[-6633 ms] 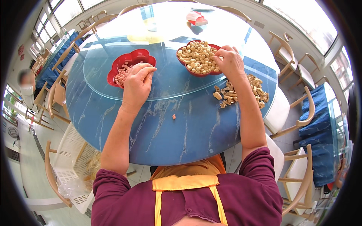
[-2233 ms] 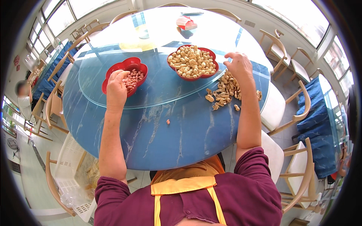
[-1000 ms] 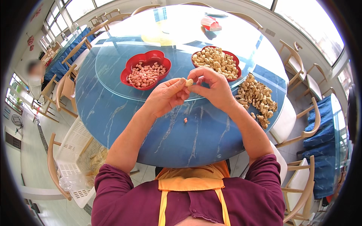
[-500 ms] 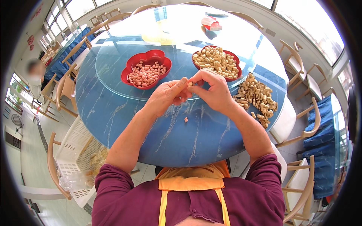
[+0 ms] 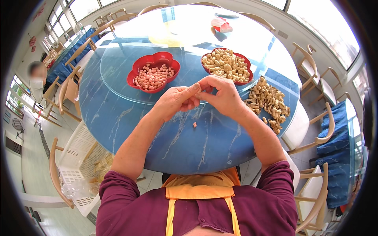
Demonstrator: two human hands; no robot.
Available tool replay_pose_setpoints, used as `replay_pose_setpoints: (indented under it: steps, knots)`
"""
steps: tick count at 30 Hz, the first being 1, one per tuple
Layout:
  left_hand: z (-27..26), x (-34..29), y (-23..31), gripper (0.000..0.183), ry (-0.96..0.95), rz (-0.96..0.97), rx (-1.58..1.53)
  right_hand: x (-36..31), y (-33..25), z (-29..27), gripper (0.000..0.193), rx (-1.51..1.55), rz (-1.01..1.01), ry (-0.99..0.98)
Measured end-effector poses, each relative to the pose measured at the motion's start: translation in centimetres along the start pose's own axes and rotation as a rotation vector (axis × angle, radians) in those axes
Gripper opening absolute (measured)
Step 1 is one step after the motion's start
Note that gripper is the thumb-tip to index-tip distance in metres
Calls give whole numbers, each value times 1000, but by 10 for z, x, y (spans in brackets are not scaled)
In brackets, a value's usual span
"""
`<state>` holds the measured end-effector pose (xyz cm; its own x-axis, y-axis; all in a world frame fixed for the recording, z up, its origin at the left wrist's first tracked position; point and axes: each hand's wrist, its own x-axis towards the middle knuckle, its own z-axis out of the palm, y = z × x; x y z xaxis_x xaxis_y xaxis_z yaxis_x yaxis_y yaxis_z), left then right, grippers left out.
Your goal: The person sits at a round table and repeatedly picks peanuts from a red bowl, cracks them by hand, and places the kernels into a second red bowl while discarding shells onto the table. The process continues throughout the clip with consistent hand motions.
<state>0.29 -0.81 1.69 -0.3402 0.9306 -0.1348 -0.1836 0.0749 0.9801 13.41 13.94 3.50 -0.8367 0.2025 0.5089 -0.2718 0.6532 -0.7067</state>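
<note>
Beyond the left hand [image 5: 172, 103], kernels [image 5: 154, 77] lie in a bowl [image 5: 160, 57]; beyond the right hand [image 5: 224, 95], peanuts [image 5: 225, 64] heap a second bowl [image 5: 241, 82] — shells [image 5: 270, 100] right of that hand. Both hands pinch, tips touching — anything between them is hidden.

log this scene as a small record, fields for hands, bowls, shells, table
hands: left hand and right hand meet at the fingertips; anything between is hidden
left bowl: red, flower-shaped, holding shelled peanuts
right bowl: red, flower-shaped, heaped with unshelled peanuts
peanut shells: piled right of the right hand
table: round, blue, marble-patterned, with glass turntable
</note>
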Motion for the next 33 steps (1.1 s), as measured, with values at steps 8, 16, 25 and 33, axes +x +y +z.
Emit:
replay_pose_setpoints:
  steps: [8,16,25,33]
  knots:
    - [2,-3,3,48,-62,-30,-29,1,12,-1,16,140,99,-21]
    - [3,-1,-1,45,-72,7,-145,4,17,1,18,42,59,54]
    - [-5,12,-17,29,101,128,-286,3,19,7,25,-11,19,140]
    - [-8,10,-13,27,33,56,-436,4,20,5,24,-23,-74,86]
